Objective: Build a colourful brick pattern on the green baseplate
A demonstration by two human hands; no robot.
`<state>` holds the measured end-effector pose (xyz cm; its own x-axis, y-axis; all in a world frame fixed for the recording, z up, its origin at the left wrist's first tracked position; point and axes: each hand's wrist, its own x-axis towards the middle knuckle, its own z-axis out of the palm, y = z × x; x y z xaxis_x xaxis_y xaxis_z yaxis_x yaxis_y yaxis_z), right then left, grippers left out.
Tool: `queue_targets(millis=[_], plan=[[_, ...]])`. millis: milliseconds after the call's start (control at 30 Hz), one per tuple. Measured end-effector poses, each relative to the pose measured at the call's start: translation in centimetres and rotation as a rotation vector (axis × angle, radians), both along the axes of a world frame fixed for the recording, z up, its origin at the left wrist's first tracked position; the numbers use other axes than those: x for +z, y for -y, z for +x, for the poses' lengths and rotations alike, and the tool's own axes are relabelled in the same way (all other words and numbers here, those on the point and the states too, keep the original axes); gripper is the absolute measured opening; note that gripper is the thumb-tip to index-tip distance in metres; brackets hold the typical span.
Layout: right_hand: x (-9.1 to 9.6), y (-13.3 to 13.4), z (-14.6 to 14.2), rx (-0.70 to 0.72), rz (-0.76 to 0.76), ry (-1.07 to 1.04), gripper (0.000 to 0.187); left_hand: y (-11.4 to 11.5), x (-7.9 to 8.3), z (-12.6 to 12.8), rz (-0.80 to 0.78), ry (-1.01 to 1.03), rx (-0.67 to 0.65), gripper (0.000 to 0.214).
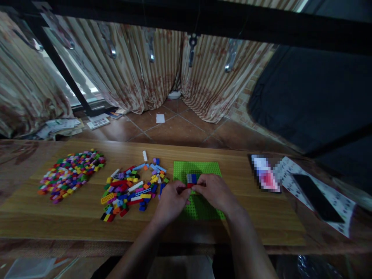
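A green studded baseplate (206, 166) lies on the wooden board. On it sits a small block of grey and blue toy bricks (191, 178). A small red brick (190, 185) shows at the near side of that block, between my two hands. My left hand (173, 200) is closed, its thumb and fingers pinching at the red brick's left end. From the right, my right hand (214, 190) pinches at the same brick. Fingers cover part of it, so I cannot tell whether it is pressed onto the plate.
Left of the baseplate lies a loose heap of mixed bricks (135, 186). A pile of small bricks (72, 174) is farther left, and a white brick (145, 155) lies apart. To the right are a blurred-out device (264, 173), a dark phone (316, 197) and a printed sheet (293, 170).
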<state>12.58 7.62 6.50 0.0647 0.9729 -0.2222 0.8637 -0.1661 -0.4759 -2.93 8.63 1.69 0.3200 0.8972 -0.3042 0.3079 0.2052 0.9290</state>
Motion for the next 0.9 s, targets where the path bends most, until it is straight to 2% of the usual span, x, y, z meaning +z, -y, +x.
queue_targets(millis=[300,567,767,900], plan=[[-0.14,0.11,-0.18,-0.008,0.015,-0.026,0.013,-0.30,0.53,0.29,-0.101,0.047,0.036,0.010],[-0.19,0.12,-0.18,-0.044,0.007,-0.040,0.015,-0.45,-0.11,0.29,-0.045,-0.011,0.030,0.008],[-0.65,0.39,-0.47,-0.085,0.049,-0.042,0.016,-0.56,0.51,0.34,-0.111,0.041,0.042,0.008],[-0.83,0.46,-0.32,-0.078,0.051,-0.073,0.016,-0.44,0.70,0.33,-0.082,0.041,0.036,0.009]])
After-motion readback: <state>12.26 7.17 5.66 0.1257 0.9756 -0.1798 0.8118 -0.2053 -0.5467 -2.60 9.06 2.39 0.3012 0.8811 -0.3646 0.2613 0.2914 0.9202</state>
